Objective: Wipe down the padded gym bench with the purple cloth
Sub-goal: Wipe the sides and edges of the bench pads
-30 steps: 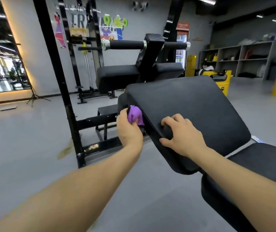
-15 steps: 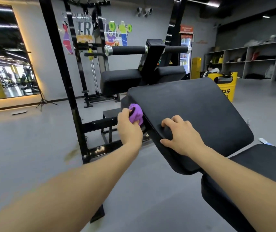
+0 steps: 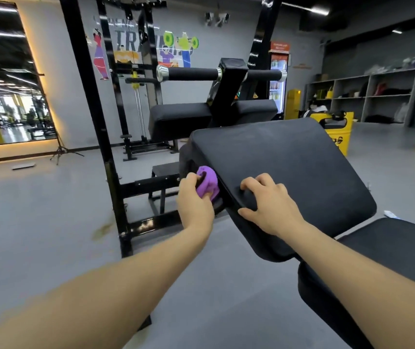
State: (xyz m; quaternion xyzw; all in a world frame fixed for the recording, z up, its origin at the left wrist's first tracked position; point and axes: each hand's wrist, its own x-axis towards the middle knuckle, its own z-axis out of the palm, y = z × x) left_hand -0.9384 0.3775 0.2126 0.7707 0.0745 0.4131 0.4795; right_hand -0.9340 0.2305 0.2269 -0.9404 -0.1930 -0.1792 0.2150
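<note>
A black padded gym bench [image 3: 289, 172] with a tilted back pad fills the middle and right; its seat pad [image 3: 390, 253] lies at the lower right. My left hand [image 3: 193, 200] grips a bunched purple cloth [image 3: 207, 182] and holds it against the left side edge of the back pad. My right hand [image 3: 269, 202] rests on the pad's near left edge, fingers curled on top and thumb down on the side.
A black rack post [image 3: 100, 137] and its base frame stand left of the bench. Behind it are another padded machine [image 3: 183, 117] with a roller bar, yellow bins [image 3: 337, 132] and shelves at the right. Grey floor lies at the left.
The view shifted slightly, so the bench sits a little lower and further right in frame. My left hand with the cloth stays on the pad's side edge, slid a touch along it; my right hand holds still.
</note>
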